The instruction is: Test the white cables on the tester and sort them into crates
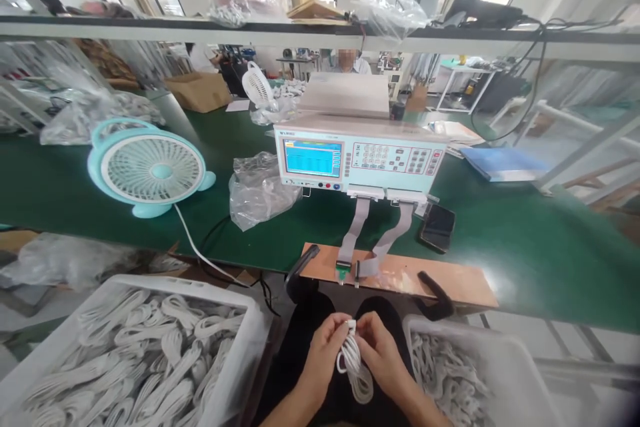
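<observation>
A coiled white cable [359,377] hangs between my two hands above my lap, its white connector end [351,327] held up at the fingertips. My left hand [325,347] pinches the cable near this connector. From the other side, my right hand [381,350] closes its fingers on the cable beside the connector. Just beyond the hands, a copper-coloured board [450,277] lies at the bench edge. On it, two grey ribbon cables end in a small green connector board [342,273] and a dark connector [357,272].
A tester with a lit screen [314,159] stands on the green bench. To its left are a plastic bag [263,190] and a turquoise fan [157,170]; a phone [438,227] lies right. Bins of coiled cables [260,320] [520,347] flank my legs. Black clamps [303,273] grip the board. A person sits opposite.
</observation>
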`<control>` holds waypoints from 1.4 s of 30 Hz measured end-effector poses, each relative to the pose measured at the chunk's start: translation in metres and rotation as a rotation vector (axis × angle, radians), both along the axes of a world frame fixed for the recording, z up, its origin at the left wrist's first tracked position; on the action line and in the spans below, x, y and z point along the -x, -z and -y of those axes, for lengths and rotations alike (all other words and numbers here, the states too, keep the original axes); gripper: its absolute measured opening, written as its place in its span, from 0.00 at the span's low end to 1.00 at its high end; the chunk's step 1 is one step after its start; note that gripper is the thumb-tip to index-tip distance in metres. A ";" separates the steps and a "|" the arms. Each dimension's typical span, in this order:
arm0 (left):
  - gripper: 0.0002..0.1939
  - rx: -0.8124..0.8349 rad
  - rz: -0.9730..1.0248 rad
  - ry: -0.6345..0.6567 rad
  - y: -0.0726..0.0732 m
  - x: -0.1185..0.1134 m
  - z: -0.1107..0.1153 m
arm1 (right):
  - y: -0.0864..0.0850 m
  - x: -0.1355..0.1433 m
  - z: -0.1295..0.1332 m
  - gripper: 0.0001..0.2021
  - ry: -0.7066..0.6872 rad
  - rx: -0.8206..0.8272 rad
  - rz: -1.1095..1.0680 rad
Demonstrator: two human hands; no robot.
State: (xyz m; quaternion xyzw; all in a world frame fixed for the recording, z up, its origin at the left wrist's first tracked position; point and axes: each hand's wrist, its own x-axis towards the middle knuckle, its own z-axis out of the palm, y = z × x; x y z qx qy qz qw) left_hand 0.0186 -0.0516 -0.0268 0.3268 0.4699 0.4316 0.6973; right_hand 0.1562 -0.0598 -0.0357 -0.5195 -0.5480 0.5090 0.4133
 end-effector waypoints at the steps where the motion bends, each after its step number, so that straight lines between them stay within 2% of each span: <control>1: 0.12 0.020 0.001 -0.030 0.002 -0.001 0.001 | 0.002 0.001 0.001 0.03 0.011 -0.023 0.050; 5: 0.13 0.113 0.011 -0.150 0.014 -0.005 0.005 | 0.005 0.005 0.006 0.04 -0.100 -0.224 0.330; 8: 0.12 0.138 0.002 -0.208 0.020 -0.008 0.006 | 0.001 0.007 0.008 0.03 -0.163 -0.397 0.506; 10: 0.12 0.120 -0.030 -0.237 0.020 -0.010 0.007 | -0.004 0.006 0.006 0.05 -0.178 -0.444 0.566; 12: 0.12 0.044 -0.106 -0.254 0.016 -0.012 0.006 | -0.008 0.004 0.001 0.06 -0.154 -0.449 0.538; 14: 0.11 -0.084 -0.215 -0.232 0.008 -0.015 0.002 | -0.008 0.003 -0.007 0.07 -0.041 -0.408 0.432; 16: 0.11 -0.195 -0.307 -0.163 0.001 -0.016 -0.004 | -0.005 0.002 -0.016 0.08 0.112 -0.301 0.283; 18: 0.11 -0.215 -0.326 -0.097 -0.005 -0.017 -0.012 | -0.001 0.003 -0.026 0.09 0.204 -0.172 0.136; 20: 0.10 -0.130 -0.212 -0.063 -0.008 -0.015 -0.020 | 0.000 0.005 -0.034 0.10 0.228 -0.094 0.034; 25: 0.07 0.112 0.287 -0.001 -0.005 0.002 -0.032 | -0.006 0.010 -0.043 0.11 0.274 -0.045 -0.039; 29: 0.16 0.145 0.391 0.053 -0.002 0.017 -0.034 | -0.007 0.013 -0.044 0.11 0.293 -0.017 -0.069; 34: 0.13 0.081 0.210 0.043 0.002 0.016 -0.037 | -0.002 0.012 -0.045 0.10 0.306 -0.005 -0.092; 38: 0.14 -0.039 -0.063 0.025 0.004 0.015 -0.042 | -0.002 0.011 -0.046 0.10 0.316 -0.002 -0.120; 42: 0.14 -0.198 -0.274 0.081 -0.001 0.021 -0.048 | -0.005 0.012 -0.049 0.11 0.339 0.122 -0.246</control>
